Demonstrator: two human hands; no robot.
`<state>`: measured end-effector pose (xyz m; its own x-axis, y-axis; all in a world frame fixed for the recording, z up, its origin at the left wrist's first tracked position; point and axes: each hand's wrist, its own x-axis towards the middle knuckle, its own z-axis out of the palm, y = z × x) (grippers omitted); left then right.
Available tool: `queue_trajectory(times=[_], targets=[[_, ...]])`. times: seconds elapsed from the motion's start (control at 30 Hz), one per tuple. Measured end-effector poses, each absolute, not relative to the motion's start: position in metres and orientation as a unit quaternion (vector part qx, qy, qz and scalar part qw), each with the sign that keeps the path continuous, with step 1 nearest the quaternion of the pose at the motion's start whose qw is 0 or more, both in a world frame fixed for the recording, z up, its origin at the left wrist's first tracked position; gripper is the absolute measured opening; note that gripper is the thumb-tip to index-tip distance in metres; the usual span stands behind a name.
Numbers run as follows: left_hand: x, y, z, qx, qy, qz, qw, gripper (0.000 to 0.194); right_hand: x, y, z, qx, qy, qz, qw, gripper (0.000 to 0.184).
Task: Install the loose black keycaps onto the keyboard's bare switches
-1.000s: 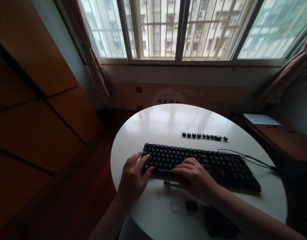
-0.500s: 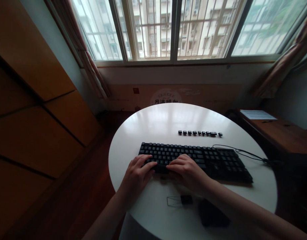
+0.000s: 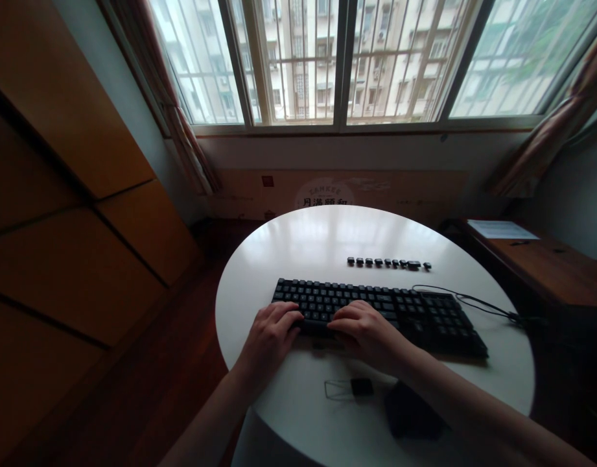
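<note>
A black keyboard (image 3: 337, 301) lies on the round white table (image 3: 288, 243). My left hand (image 3: 273, 331) rests on its front left part, fingers bent over the edge keys and thumb near the front edge. A short way to the right, my right hand (image 3: 363, 327) holds the front edge with its fingers drawn together; its fingertips are partly hidden. Between the hands shows a dark bar-like stretch of the front row. Closer to me lies a wire keycap puller (image 3: 361, 387) with a black handle. Behind the keyboard, several loose black keycaps (image 3: 378, 262) stand in a row.
A dark, flat item (image 3: 409, 415) lies partly under my right forearm. The keyboard's cable (image 3: 478, 299) runs off the table's right edge. At the right stands a brown wooden desk (image 3: 570, 266) with a white paper (image 3: 502, 229) on it. Wooden cabinets (image 3: 128, 272) are at the left.
The camera view has shifted slightly. Both hands stay at the keyboard's front edge; the left fingers and thumb have drawn a little closer together.
</note>
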<state>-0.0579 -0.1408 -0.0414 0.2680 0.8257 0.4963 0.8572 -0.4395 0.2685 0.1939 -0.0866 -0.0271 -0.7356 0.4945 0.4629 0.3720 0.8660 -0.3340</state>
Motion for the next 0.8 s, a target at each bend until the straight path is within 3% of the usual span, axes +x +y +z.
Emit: queue_trajectory(times=[0.63, 0.8], targets=[[-0.059, -0.142, -0.044, -0.8, -0.506, -0.317, 0.054, 0.021, 0.201, -0.085, -0.025, -0.223, -0.92, 0.152, 0.283, 0.016], [-0.059, -0.142, -0.044, -0.804, -0.503, -0.313, 0.056, 0.021, 0.216, -0.077, -0.012, -0.246, -0.929, 0.146, 0.236, 0.017]])
